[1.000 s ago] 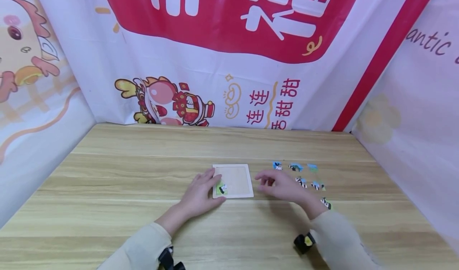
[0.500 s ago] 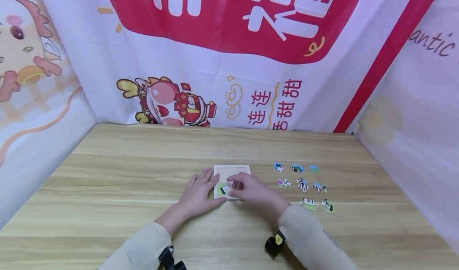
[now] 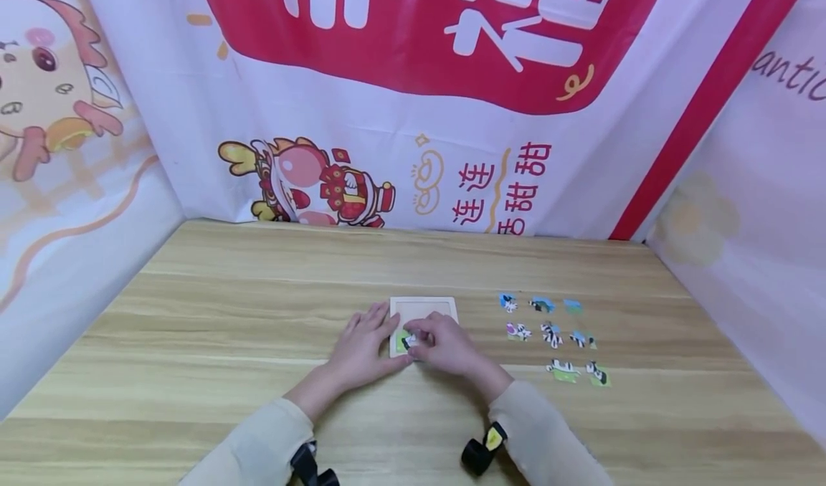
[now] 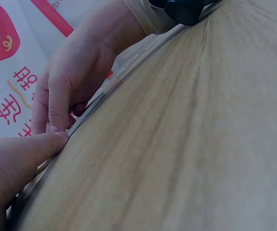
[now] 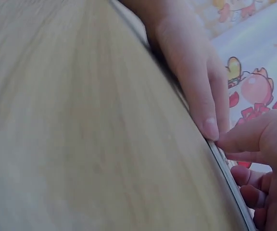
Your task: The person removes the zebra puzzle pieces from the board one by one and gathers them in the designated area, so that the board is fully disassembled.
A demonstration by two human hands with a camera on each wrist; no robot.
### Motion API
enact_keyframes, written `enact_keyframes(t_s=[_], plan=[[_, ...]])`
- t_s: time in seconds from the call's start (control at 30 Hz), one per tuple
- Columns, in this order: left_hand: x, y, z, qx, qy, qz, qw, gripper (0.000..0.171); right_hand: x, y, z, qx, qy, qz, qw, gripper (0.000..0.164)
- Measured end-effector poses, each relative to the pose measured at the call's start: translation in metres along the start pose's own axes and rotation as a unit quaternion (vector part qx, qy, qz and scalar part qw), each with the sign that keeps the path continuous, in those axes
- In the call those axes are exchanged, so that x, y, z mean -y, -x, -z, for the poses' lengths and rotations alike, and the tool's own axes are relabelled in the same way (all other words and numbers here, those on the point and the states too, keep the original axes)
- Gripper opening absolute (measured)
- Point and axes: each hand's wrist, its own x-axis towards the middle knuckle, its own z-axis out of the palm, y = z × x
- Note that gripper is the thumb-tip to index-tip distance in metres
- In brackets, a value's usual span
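A small square puzzle frame (image 3: 424, 300) with a pale rim lies on the wooden table. One puzzle piece (image 3: 403, 340), green with a black-and-white figure, sits in its lower left corner. My left hand (image 3: 363, 346) rests along the frame's left side, fingers extended and thumb at the near edge. Over the frame, my right hand (image 3: 445, 344) has bent fingers, with thumb and fingertips at the right side of that piece. In the right wrist view the two thumbs (image 5: 242, 137) nearly meet at the frame's near edge. Whether the right fingertips pinch or only press the piece is hidden.
To the right of the frame, several loose puzzle pieces (image 3: 551, 334) lie in rough rows on the table (image 3: 258, 285). Printed cloth (image 3: 387, 63) hangs behind the table and on both sides. A black wrist camera (image 3: 478, 457) hangs under the right sleeve.
My right hand has moved left from beside the frame to over it, down to the piece in the corner. My left hand has stayed at the frame's left side.
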Motion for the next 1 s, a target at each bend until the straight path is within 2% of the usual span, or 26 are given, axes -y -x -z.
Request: enact_keyframes(t_s=[0.13, 0.37, 1.0], plan=[[0.0008, -0.0001, -0.0001, -0.004, -0.003, 0.003, 1.0000, 0.074, 0.0043, -0.0021, -0.0016, -0.007, -0.011, -0.015, 1.000, 0.034], [0.0007, -0.0007, -0.0014, -0.004, 0.000, 0.003, 1.0000, 0.074, 0.0075, -0.0028, -0.0037, -0.022, -0.025, -0.065, 0.997, 0.028], [-0.0011, -0.0011, 0.0010, 0.004, -0.001, 0.003, 1.0000, 0.074, 0.0083, -0.0008, -0.0034, -0.035, -0.030, -0.076, 0.996, 0.023]])
